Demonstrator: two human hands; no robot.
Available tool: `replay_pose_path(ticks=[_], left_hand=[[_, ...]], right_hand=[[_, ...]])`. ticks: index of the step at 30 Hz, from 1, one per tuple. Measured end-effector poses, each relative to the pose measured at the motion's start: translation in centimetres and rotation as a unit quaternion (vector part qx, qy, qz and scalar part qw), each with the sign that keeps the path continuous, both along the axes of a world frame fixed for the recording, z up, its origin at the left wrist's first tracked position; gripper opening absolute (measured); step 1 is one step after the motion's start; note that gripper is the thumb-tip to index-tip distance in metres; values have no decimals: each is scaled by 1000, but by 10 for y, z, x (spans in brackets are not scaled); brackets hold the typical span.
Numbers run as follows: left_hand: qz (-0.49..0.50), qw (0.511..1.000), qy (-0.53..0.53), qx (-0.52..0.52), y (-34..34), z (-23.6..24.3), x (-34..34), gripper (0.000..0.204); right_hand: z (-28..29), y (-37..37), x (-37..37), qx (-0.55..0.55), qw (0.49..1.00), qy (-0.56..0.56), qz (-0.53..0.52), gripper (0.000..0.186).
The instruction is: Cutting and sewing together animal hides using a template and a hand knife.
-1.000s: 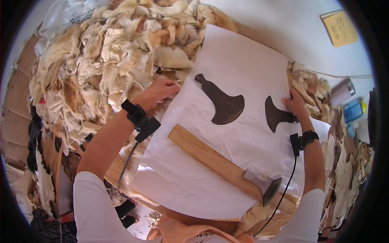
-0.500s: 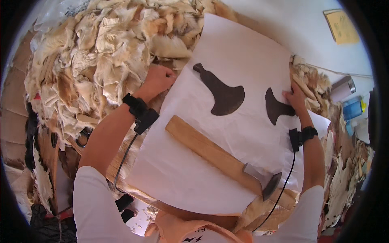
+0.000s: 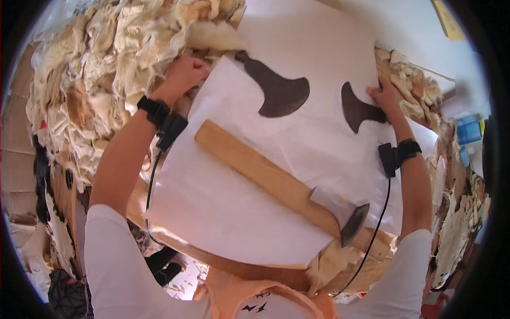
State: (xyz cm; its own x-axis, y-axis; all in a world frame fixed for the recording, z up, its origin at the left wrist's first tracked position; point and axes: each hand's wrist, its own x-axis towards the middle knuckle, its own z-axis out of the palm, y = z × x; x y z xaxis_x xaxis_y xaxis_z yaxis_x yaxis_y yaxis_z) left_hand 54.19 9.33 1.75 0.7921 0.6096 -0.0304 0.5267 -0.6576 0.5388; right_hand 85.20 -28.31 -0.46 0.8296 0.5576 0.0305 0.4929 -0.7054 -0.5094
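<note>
We look down at a large white sheet (image 3: pixel 228 212) spread in front of the person, and everything else takes its place from it. Our left hand (image 3: pixel 186 74) is at the sheet's left edge, toward its far end, with fingers curled narrow; we cannot tell whether the paper is pinched between them. Our right hand (image 3: pixel 387 97) lies along the sheet's right edge, its thumb over the paper and a finger at the rim; we cannot tell how firmly this grip closes.

On the far half of the sheet we see a large dark axe-shaped piece (image 3: pixel 281 93), its narrow neck pointing toward the left edge. Toward the sheet's right edge lies a smaller dark flared piece (image 3: pixel 360 110), its stem just beside our right hand. A wooden bar (image 3: pixel 260 175) runs aslant over the nearer half of the sheet, and a grey metal blade (image 3: pixel 337 203) sits at the bar's end by the sheet's lower right; we cannot tell whether the two are joined.

To the left of the sheet we see a heap of pale and tan furs (image 3: pixel 106 80), and more furs (image 3: pixel 414 82) lie to its right. A wooden edge (image 3: pixel 234 259) shows under the sheet's near side. Well to the sheet's right stands a blue container (image 3: pixel 468 127).
</note>
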Motion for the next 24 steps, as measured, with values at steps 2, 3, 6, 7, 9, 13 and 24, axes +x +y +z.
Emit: replay_pose_path(ticks=[2,3,6,7,9,13,24], left_hand=[[-35,999,3,-13,12,-3,3,25],[-65,998,5,4,19,-7,6,25],[-60,998,-15,-8,6,12,0,28],[-65,996,-56,-6,1,17,-3,31],[-100,990,-98,11,-15,32,-21,40],[-188,977,9,-103,-102,81,-89,32],[-486,853,176,72,-231,59,-156,60]], right_hand=[[-8,-7,16,-21,997,-79,2,48],[-12,-11,22,-37,986,-165,-3,49],[0,-17,24,9,985,-170,15,46],[0,-23,26,29,973,-226,28,45],[6,-37,25,34,962,-268,48,40],[36,-45,-38,41,982,-171,75,21],[35,-74,-253,55,975,-95,195,31]])
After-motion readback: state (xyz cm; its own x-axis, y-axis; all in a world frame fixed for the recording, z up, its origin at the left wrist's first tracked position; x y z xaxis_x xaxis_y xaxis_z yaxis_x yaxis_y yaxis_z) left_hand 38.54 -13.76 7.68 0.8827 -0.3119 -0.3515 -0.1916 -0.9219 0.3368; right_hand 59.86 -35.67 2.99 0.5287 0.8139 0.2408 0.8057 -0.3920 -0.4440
